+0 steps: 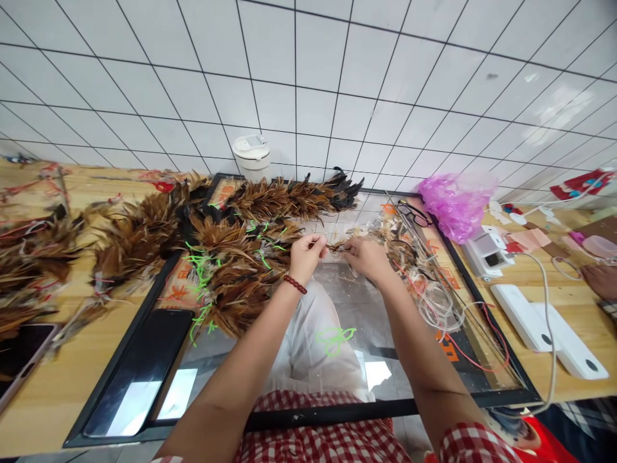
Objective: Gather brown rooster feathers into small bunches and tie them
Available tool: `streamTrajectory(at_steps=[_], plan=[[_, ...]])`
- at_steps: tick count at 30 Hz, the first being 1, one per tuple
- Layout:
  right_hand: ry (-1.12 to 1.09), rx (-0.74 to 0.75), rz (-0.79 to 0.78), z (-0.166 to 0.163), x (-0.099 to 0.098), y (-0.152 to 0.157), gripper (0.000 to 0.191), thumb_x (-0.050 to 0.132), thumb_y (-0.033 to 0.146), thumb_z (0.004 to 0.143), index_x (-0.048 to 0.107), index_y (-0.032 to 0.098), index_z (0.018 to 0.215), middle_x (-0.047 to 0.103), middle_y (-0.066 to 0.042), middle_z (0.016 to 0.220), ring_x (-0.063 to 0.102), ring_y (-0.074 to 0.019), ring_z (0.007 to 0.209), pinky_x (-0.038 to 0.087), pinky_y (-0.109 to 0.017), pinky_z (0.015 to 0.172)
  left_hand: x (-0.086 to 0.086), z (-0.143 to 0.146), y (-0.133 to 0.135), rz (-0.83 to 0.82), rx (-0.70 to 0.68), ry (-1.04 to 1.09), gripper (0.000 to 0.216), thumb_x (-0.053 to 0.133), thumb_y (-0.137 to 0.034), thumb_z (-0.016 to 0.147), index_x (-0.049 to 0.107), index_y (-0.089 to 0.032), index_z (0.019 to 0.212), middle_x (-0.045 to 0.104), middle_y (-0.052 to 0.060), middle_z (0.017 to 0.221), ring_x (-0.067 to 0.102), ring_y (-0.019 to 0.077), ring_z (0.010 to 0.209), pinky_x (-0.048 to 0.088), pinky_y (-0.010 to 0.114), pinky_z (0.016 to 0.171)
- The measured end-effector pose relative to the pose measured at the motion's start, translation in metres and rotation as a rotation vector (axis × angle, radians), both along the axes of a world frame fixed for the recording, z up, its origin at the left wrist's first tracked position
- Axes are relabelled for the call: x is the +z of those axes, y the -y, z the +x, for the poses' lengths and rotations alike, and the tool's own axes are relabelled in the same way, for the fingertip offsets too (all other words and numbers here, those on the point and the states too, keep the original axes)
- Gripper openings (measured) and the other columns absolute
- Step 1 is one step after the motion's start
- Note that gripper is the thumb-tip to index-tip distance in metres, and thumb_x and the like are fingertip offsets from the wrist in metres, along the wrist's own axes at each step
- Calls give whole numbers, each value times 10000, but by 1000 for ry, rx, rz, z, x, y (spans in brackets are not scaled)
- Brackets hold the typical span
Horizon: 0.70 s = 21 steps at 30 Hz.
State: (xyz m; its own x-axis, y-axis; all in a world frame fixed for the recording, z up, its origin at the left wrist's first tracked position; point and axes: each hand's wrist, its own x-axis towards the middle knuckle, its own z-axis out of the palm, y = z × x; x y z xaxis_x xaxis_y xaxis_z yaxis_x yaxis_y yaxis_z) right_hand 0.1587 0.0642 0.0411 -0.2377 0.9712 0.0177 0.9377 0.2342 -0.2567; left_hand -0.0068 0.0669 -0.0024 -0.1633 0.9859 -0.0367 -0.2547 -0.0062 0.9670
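My left hand, with a dark red bead bracelet at the wrist, is closed in a pinch over the glass tabletop. What its fingertips hold is too small to make out. Facing it, my right hand pinches a small brown feather that sticks out toward the left fingers. Beside my left hand lie bundles of brown feathers, some tied with bright green strands. Right of my right hand is a heap of loose feathers. A loose green tie lies nearer me.
Behind are a feather strip and a white lidded cup against the tiled wall. Left lies a black phone. Rightward are coiled white cord, glasses, a purple plastic bag, white devices and another person's hand.
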Motion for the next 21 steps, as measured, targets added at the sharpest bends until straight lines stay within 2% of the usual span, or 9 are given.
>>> streamTrajectory(at_steps=[2,4,7,9,11,15,21], plan=[[-24,6,-58,-3,-5,-1,221,576,292,809,692,227,985,695,-49,903,611,-181,800,377,-255,649,-4,2,2,-1,-42,-2,240,743,-369,657,669,-147,710,628,0,557,550,105,484,464,247,521],[-109,10,-63,0,-7,-4,172,592,273,794,706,201,901,688,-54,878,599,-175,788,378,-254,655,-8,3,3,0,-53,14,248,756,-372,640,670,-146,697,631,0,554,565,108,498,480,251,539],[-469,-35,-98,11,-4,-8,205,621,357,784,670,166,729,631,-19,682,535,-138,632,366,-247,599,-13,2,2,-23,-33,79,270,768,-385,625,670,-142,690,635,1,568,571,107,513,487,249,545],[-763,-57,-175,16,-2,-10,312,639,466,764,646,160,702,571,14,584,464,-109,535,348,-240,547,-13,2,1,-40,-17,134,280,777,-388,617,670,-139,690,645,7,596,576,106,532,489,248,554],[-951,-36,-273,14,-3,-10,372,671,528,722,642,158,693,557,26,561,426,-90,498,334,-232,516,-11,1,1,-47,-20,160,283,787,-384,607,673,-138,686,650,10,612,579,107,549,488,247,568],[-1085,-36,-412,-5,-8,-6,402,772,528,606,648,158,699,592,20,586,434,-78,486,343,-223,495,-7,0,4,-17,-37,145,264,787,-375,617,691,-141,692,650,12,623,582,112,584,493,257,617],[-1134,-114,-349,-20,-17,-4,427,804,513,563,579,163,659,533,46,535,395,-64,464,301,-210,472,-6,-2,5,-7,-52,122,240,779,-358,637,722,-136,709,665,23,654,569,110,612,464,250,645]])
